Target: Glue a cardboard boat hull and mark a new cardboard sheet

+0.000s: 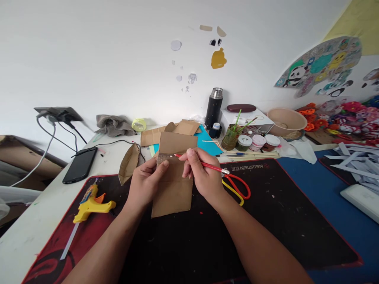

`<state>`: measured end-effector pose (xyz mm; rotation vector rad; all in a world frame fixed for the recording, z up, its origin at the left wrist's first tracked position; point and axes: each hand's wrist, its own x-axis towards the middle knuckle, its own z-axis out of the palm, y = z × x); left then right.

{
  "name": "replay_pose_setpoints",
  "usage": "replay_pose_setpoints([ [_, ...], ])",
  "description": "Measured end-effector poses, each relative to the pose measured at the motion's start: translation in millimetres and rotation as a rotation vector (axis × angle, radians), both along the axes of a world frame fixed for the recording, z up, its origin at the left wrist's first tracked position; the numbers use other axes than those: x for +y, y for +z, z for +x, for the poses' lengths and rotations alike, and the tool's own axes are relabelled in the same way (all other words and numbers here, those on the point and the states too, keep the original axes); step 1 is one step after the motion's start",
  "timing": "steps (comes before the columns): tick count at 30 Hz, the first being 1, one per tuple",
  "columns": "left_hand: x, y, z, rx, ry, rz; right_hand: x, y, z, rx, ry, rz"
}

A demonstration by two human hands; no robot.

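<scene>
My left hand (149, 175) grips the left edge of a piece of cardboard (174, 197), thumb on its front face. A strip of clear tape or glue seems to cross the cardboard near that thumb. In my right hand (201, 169) is a red pencil (211, 166), its tip pointing left at the strip; whether it touches cannot be told. Red and yellow scissors (243, 187) lie on the black mat (275, 225) just beyond my right hand. To the left rests a yellow glue gun (91, 205) with a glue stick in its back, near a curved cardboard piece (129, 162).
Behind lie cardboard scraps (152, 136) and blue paper (199, 142). A black thermos (214, 106), a brush jar (230, 138) and several paint jars (258, 142) line the back. A phone (79, 165) and cables lie left; paper strips (358, 161) are heaped right.
</scene>
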<state>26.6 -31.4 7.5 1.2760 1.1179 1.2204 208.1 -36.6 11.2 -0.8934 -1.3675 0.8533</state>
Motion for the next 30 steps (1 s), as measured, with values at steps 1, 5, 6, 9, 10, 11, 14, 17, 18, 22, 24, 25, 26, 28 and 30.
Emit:
replay_pose_setpoints([
  [1, 0.2, -0.3, -0.2, 0.002, 0.001, -0.004, -0.1, 0.1, -0.1, -0.004, -0.004, -0.001],
  [5, 0.7, -1.6, -1.1, 0.003, -0.003, -0.020, -0.2, 0.4, -0.5, -0.002, -0.008, 0.011],
  [6, 0.6, -1.6, -1.2, 0.001, -0.004, -0.018, -0.2, 0.4, -0.5, 0.005, -0.005, 0.016],
  [9, 0.0, -0.7, -0.7, -0.003, -0.002, -0.012, 0.1, 0.2, -0.4, 0.029, 0.004, 0.024],
  [10, -0.2, -0.4, -0.4, -0.004, -0.002, -0.012, 0.1, 0.1, -0.4, 0.034, 0.005, 0.024],
  [11, -0.3, -0.1, -0.1, -0.004, -0.001, -0.012, 0.2, -0.1, -0.4, 0.036, 0.004, 0.025],
  [14, -0.1, 0.3, 0.5, -0.005, -0.004, -0.006, 0.2, -0.2, -0.4, 0.028, 0.000, 0.024],
  [17, 0.4, -0.1, 0.1, 0.003, -0.002, -0.003, -0.1, 0.4, -0.1, 0.001, -0.009, 0.010],
  [18, 0.6, -0.4, -0.3, 0.009, 0.001, -0.004, -0.2, 0.6, 0.0, -0.006, -0.010, 0.006],
  [22, 1.0, -1.9, -2.0, 0.015, -0.008, 0.002, -0.3, 0.4, 0.1, 0.001, -0.006, 0.011],
  [24, 1.0, -2.3, -2.3, 0.018, -0.012, 0.003, -0.3, 0.3, -0.1, 0.006, -0.003, 0.011],
  [25, 1.0, -2.2, -2.2, 0.020, -0.008, 0.003, -0.4, 0.4, -0.2, 0.005, -0.003, 0.008],
  [26, 0.9, -2.1, -1.9, 0.023, -0.002, 0.000, -0.4, 0.5, -0.3, 0.003, -0.005, 0.004],
  [28, 0.6, -1.6, -1.2, 0.023, 0.008, -0.006, -0.4, 0.9, -0.6, -0.002, -0.008, -0.004],
  [30, 0.4, -1.4, -0.6, 0.018, 0.009, -0.009, -0.2, 1.0, -0.7, -0.003, -0.009, -0.007],
])
